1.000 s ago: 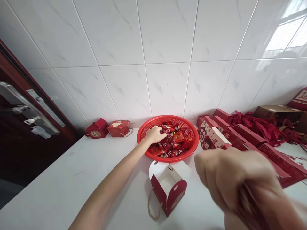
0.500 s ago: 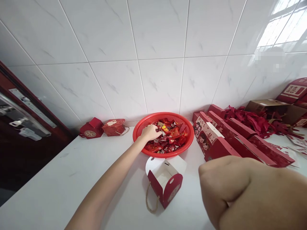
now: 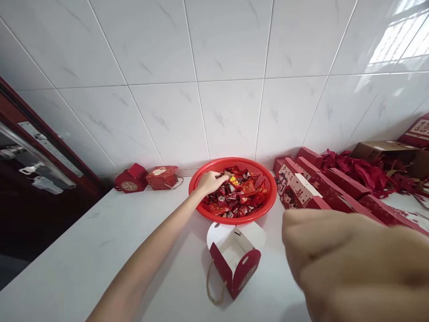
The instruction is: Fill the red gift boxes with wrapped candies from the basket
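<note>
My left hand (image 3: 210, 182) reaches into a red plastic basket (image 3: 197, 210) against the tiled wall. Its fingers curl at the left part of a heap of red-wrapped candies (image 3: 248, 187); the fingertips are partly hidden, and I cannot make out what they hold. My right hand (image 3: 335, 259) is a closed fist, large and blurred, close to the camera at the lower right. What it holds, if anything, is hidden. In front of the basket stands a small dark red gift box (image 3: 246, 273), its white lid flaps open and a rope handle on its left side.
Two closed red gift boxes, one with a round emblem (image 3: 130, 179) and one patterned (image 3: 162, 177), stand left by the wall. Rows of red boxes (image 3: 311, 183) fill the right side, with crimson ribbon (image 3: 360, 172) and a cardboard box (image 3: 378, 150) beyond. A door (image 3: 40, 165) borders the left.
The view has shifted slightly, moving everything a little to the right. My left hand stays at the candies, its thumb now more visible. My right fist has moved slightly and looks more blurred.
</note>
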Demonstrator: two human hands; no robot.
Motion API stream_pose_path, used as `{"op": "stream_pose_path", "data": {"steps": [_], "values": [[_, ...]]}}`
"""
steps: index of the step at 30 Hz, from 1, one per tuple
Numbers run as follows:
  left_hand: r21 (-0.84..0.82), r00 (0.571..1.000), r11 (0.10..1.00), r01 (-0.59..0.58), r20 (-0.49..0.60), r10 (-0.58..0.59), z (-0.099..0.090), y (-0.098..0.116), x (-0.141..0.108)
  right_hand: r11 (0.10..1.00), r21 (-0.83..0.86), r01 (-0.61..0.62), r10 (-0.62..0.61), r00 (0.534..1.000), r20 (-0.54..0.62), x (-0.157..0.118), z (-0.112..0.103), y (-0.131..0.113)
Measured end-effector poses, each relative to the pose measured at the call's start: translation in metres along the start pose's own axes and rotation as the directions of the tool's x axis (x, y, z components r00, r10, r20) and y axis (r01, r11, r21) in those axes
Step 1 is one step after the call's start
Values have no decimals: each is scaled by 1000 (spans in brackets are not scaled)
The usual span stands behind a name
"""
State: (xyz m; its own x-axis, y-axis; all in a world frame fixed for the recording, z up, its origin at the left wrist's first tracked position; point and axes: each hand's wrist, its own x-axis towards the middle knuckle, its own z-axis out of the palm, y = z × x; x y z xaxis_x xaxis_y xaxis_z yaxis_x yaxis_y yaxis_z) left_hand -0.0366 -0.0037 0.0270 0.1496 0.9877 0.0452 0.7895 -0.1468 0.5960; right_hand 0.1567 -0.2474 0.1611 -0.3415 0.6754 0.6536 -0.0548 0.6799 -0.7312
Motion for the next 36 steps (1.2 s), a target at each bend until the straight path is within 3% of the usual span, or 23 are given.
{"op": "stream_pose_path", "data": {"steps": [1, 4, 7, 10, 12, 15, 19, 23, 26, 30, 36], "values": [[-134, 998, 990, 48, 52, -41, -2, -4, 1, 999, -36, -34, 35, 999, 16, 1, -3, 8], [-401, 978, 902, 157, 192, -85, -9, -13, 2, 984, -61, -166, 155, 976, -151, 10, -16, 51], [-453, 966, 873, 181, 247, -73, -14, -17, 0, 955, -19, -295, 278, 921, -272, 29, -30, 111], [-498, 959, 851, 164, 283, -19, -15, -19, -1, 885, 130, -446, 463, 823, -328, 44, -36, 168], [-525, 960, 838, 150, 278, 2, -12, -20, -1, 804, 271, -529, 593, 744, -307, 47, -37, 197], [-554, 981, 831, 57, 184, 55, -5, -23, 1, 690, 427, -584, 704, 678, -211, 44, -38, 224], [-533, 984, 834, -144, 10, 177, 4, -23, 6, 653, 472, -593, 738, 638, -220, 40, -38, 239], [-484, 965, 835, -261, -111, 237, 8, -12, 12, 633, 509, -584, 740, 650, -174, 37, -39, 241], [-470, 940, 814, -340, -141, 311, 13, 3, 14, 613, 527, -589, 731, 676, -94, 33, -41, 241], [-462, 918, 794, -395, -166, 360, 22, 21, 11, 607, 584, -539, 708, 700, -90, 30, -43, 242], [-473, 900, 778, -413, -80, 429, 21, 21, 5, 617, 602, -507, 711, 687, -151, 30, -43, 246]]}}
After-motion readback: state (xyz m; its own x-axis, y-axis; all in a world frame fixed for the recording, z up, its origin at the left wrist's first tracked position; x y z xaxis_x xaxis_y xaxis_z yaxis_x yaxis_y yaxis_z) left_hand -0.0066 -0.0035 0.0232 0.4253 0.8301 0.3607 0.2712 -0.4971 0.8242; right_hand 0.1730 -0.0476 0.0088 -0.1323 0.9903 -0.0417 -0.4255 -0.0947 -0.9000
